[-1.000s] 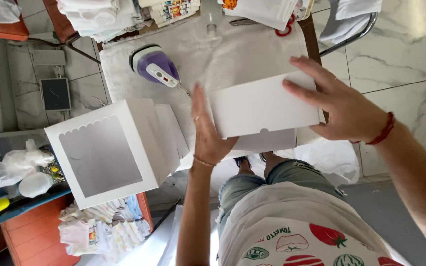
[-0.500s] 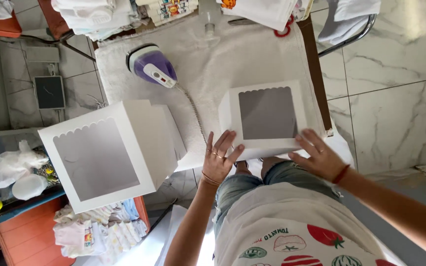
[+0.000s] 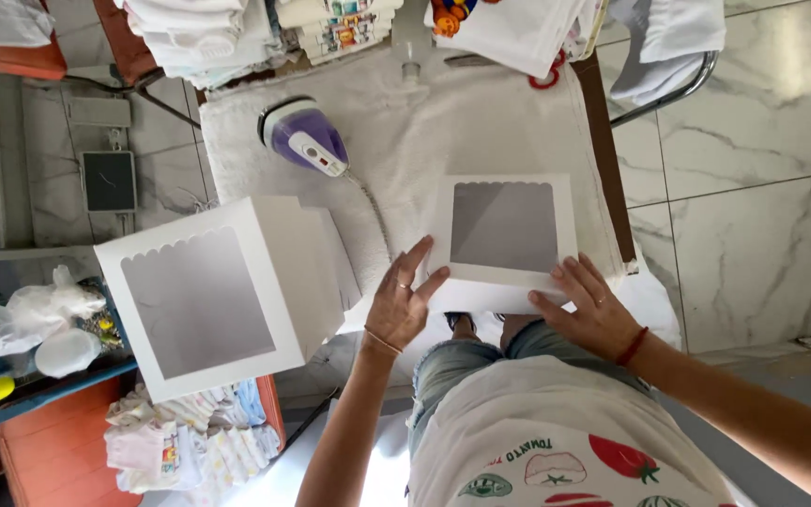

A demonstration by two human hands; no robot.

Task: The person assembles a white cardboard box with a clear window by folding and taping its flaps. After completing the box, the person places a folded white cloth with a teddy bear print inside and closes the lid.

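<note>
A white cardboard box with a clear scalloped window (image 3: 504,235) lies flat on the white padded table (image 3: 481,131), window side up. My left hand (image 3: 405,302) rests on its near left corner with fingers spread. My right hand (image 3: 589,310) presses on its near right edge, fingers apart; a red band is on that wrist. A second, larger white window box (image 3: 222,291) stands assembled at the table's left edge, apart from both hands.
A purple and white iron (image 3: 307,139) sits on the table beyond the boxes, its cord running toward me. Folded white cloths (image 3: 199,33) are stacked at the far edge. Folded baby clothes (image 3: 180,437) lie on a red stool, lower left. Marble floor on the right.
The small box, held up with its plain side showing, was turned window up and laid flat on the table. Both hands slid to its near edge.
</note>
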